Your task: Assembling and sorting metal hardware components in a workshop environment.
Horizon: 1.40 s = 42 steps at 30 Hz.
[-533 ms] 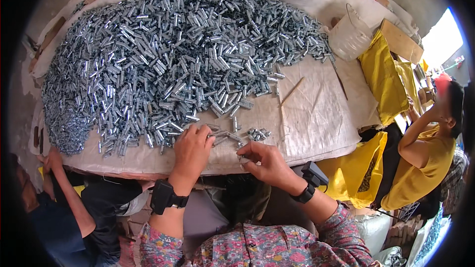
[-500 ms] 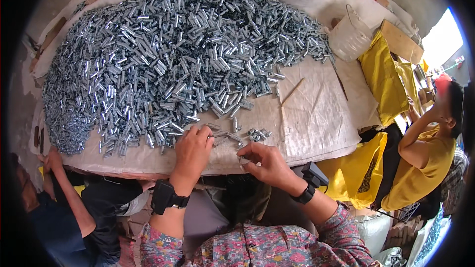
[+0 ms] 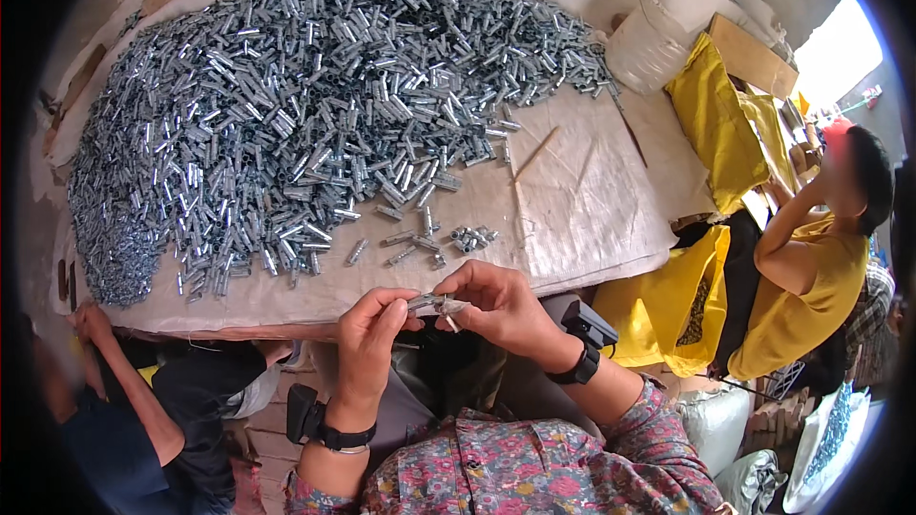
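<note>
My left hand (image 3: 372,329) pinches a short silvery metal sleeve (image 3: 420,303) between thumb and fingertips, just off the table's front edge. The fingers of my right hand (image 3: 501,307) close on a small metal piece at the sleeve's right end; fingertips partly hide it, and I cannot make out its exact shape. Both hands meet there, almost touching. Beyond them, several loose sleeves (image 3: 399,255) lie on the pale sheet beside a little cluster of small metal pieces (image 3: 472,238). A large heap of metal sleeves (image 3: 315,105) covers the table's far and left part.
A thin stick (image 3: 536,154) lies on the sheet (image 3: 592,200). At the back right stands a translucent bucket (image 3: 649,46) by yellow sacks (image 3: 716,124). A person in yellow (image 3: 811,296) sits at the right; another person's hands (image 3: 93,324) are at the table's left edge. Smaller parts (image 3: 124,262) heap nearby.
My left hand has drawn back from the loose sleeves toward me, now with a sleeve in it. It has come together with my right hand. The view has shifted slightly.
</note>
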### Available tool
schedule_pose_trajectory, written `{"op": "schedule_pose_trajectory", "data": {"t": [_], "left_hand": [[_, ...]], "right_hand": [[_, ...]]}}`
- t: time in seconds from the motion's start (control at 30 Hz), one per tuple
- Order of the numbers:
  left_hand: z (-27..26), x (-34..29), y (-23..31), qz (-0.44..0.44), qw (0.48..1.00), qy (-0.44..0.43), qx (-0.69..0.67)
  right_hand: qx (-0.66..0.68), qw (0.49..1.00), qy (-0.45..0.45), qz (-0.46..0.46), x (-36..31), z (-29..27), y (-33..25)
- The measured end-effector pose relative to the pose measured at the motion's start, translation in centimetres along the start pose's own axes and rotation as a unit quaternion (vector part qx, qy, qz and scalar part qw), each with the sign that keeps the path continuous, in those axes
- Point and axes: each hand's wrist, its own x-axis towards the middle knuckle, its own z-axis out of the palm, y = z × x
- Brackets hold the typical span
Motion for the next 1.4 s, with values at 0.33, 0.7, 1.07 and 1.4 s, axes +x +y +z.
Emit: {"op": "schedule_pose_trajectory", "data": {"t": [0.33, 0.7, 1.07, 1.4], "left_hand": [[-0.1, -1.6, 0.1, -0.009, 1.000, -0.026, 0.006], [0.9, -1.8, -0.2, -0.056, 0.995, 0.010, -0.078], [0.7, -1.7, -0.5, -0.030, 0.999, -0.004, -0.018], [-0.8, -1.2, -0.2, -0.134, 0.976, -0.133, -0.110]], "right_hand": [[0.071, 0.997, -0.006, 0.026, -1.2, 0.5, 0.0], [-0.053, 0.998, 0.023, -0.004, -1.5, 0.5, 0.7], [-0.015, 1.000, -0.010, 0.019, -1.3, 0.3, 0.6], [0.202, 0.963, -0.136, 0.118, -0.9, -0.4, 1.5]]}}
